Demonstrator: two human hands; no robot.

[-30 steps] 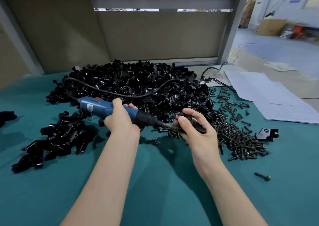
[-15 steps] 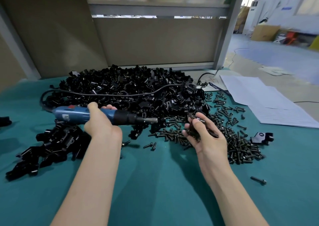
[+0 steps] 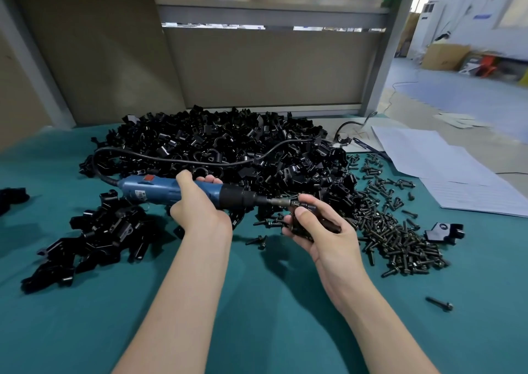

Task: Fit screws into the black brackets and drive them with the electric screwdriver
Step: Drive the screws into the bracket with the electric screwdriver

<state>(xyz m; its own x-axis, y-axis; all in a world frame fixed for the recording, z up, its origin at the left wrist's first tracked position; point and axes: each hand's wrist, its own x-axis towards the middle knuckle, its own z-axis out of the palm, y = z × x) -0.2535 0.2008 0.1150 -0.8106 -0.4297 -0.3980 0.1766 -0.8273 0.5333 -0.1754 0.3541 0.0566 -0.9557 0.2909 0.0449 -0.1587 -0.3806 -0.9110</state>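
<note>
At the table (image 3: pixel 257 330), my left hand (image 3: pixel 200 213) grips the screwdriver (image 3: pixel 177 193) around its blue body. The tool lies nearly level, its long axis running left to right, and the bit points right at my right hand (image 3: pixel 325 233). That hand's thumb and curled fingers pinch a bracket (image 3: pixel 301 228) just above the table, in front of the heap. The bit's tip meets the bracket between thumb and forefinger. I cannot tell whether a screw sits under the tip.

The screwdriver carries a red patch on top and a pale label on its side. The label's writing is too blurred to read. Its black cord (image 3: pixel 200 160) leaves the rear end on the left, loops up and runs right across the big heap of brackets (image 3: pixel 228 145) behind my hands.

A smaller pile of brackets (image 3: pixel 100 236) lies to the left of my left forearm. Screws (image 3: pixel 400 239) are strewn to the right of my right hand, with one bracket (image 3: pixel 444 232) just beyond them and a lone screw (image 3: pixel 439 304) nearer me. Papers (image 3: pixel 445 173) lie at the table's right edge, their print too faint to read.
</note>
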